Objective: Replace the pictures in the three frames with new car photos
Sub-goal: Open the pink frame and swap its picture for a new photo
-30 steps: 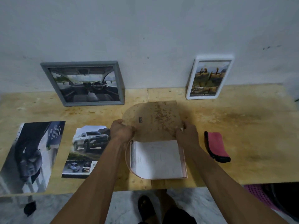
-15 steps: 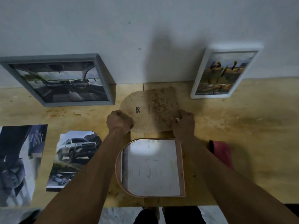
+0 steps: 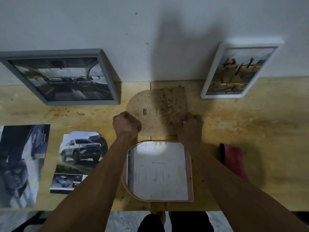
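Both hands, left [image 3: 126, 126] and right [image 3: 190, 127], grip the backing [image 3: 157, 111] at 12 o'clock of the open frame [image 3: 190, 171] on the tabletop [image 3: 250, 131]. Dropped carelessly, it could knock the leaning frames.

Lying face-down on the table: pink arch-shaped frame [image 3: 190, 173], back open, white sheet [image 3: 158, 169] showing inside; stained brown backing board [image 3: 160, 106] resting beyond it; grey frame [image 3: 107, 72] and white frame [image 3: 215, 67] leaning against the wall; SUV photo [image 3: 80, 158] and dark car photo [image 3: 18, 163] lying flat at left
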